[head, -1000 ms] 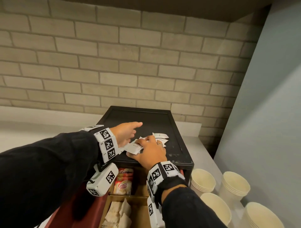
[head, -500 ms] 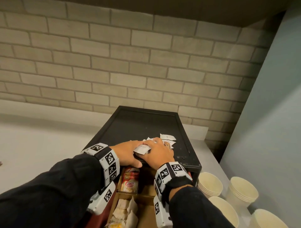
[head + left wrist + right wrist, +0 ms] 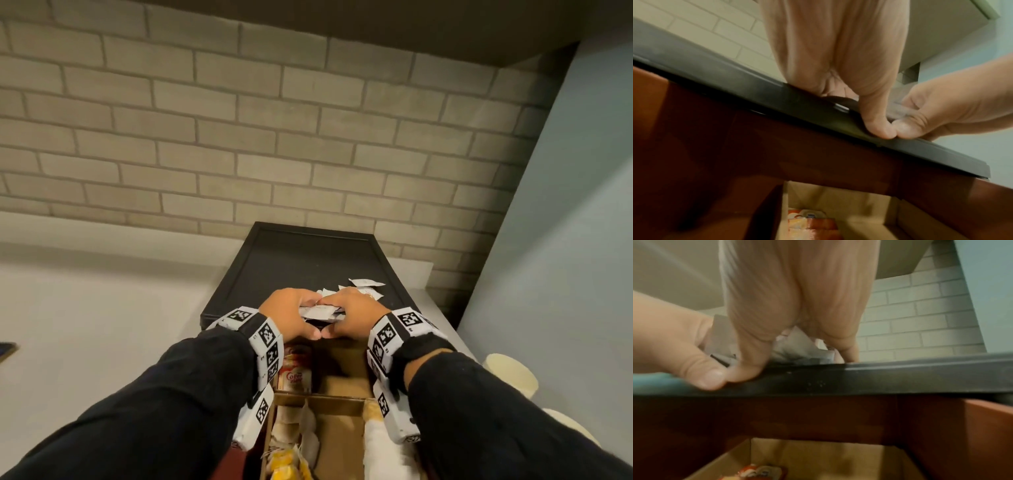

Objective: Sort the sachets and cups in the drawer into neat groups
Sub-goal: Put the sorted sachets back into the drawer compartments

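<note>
A bundle of white sachets (image 3: pixel 320 311) sits at the front edge of the black cabinet top (image 3: pixel 308 260). My left hand (image 3: pixel 301 318) and right hand (image 3: pixel 339 318) cup it from both sides, fingers curled over it and thumbs touching at the edge. In the right wrist view the white sachets (image 3: pixel 801 347) show crumpled under my right hand (image 3: pixel 789 356). The left wrist view has my left hand (image 3: pixel 859 113) thumb to thumb with the other. A few loose white sachets (image 3: pixel 366 283) lie just behind. Below, the open drawer (image 3: pixel 342 401) holds creamer sachets (image 3: pixel 294 371).
Cardboard dividers split the drawer; pale tea bags (image 3: pixel 305 428) and yellow sachets (image 3: pixel 287 467) fill the near left compartment. Paper cups (image 3: pixel 510 375) stand on the counter to the right. A brick wall (image 3: pixel 274 137) lies behind, a grey panel at the right.
My left hand, reaching forward with a finger out a second ago, has drawn back and curled onto the sachets. Both hands have pulled the bundle toward the front edge.
</note>
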A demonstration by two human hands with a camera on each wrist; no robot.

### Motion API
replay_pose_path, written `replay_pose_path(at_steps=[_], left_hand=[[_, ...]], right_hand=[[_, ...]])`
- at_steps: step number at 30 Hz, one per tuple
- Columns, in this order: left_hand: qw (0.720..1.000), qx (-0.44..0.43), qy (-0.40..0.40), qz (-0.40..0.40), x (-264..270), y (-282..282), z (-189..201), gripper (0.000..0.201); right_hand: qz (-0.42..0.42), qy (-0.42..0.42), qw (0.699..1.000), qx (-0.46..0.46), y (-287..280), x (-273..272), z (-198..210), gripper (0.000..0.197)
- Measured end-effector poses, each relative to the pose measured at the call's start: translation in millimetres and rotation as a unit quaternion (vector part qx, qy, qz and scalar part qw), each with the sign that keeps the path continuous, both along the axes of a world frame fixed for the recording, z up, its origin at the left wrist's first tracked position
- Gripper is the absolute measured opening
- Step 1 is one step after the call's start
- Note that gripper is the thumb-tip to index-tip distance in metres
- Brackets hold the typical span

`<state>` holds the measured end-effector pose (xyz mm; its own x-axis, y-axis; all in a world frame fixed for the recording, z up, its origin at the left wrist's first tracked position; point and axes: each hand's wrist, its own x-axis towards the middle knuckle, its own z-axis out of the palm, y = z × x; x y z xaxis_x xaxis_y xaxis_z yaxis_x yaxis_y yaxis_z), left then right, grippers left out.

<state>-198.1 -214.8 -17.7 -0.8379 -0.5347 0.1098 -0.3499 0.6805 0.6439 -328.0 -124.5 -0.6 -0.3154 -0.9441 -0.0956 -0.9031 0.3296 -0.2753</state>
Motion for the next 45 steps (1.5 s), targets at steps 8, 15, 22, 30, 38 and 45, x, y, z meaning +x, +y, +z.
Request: replay_pose_path(at_steps=[8, 15, 22, 30, 38, 45], left_hand=[[0.996, 0.043, 0.049, 0.058, 2, -5, 12, 0.023], [0.954, 0.149, 0.179, 0.19, 20, 4, 15, 0.016], [0.839, 0.444, 0.279, 0.144, 42, 44, 15, 0.01], [0.721, 0.632, 0.263, 0.109, 40, 76, -14, 0.026], [0.693, 0.65, 0.244, 0.194, 41, 77, -41, 0.032], [0.689, 0.665, 0.219, 0.186, 35, 72, -53, 0.036]], right_hand=[[-0.086, -0.002, 0.992, -0.088, 3, 4, 6, 0.019], [-0.203, -0.201, 0.897, -0.337, 25, 12, 14, 0.023], [-0.191, -0.557, 0.65, -0.48, 70, 43, 29, 0.02], [-0.242, -0.652, 0.595, -0.403, 101, 71, -22, 0.025], [-0.281, -0.691, 0.545, -0.382, 100, 74, -44, 0.026], [-0.306, -0.698, 0.541, -0.355, 101, 65, -47, 0.015]])
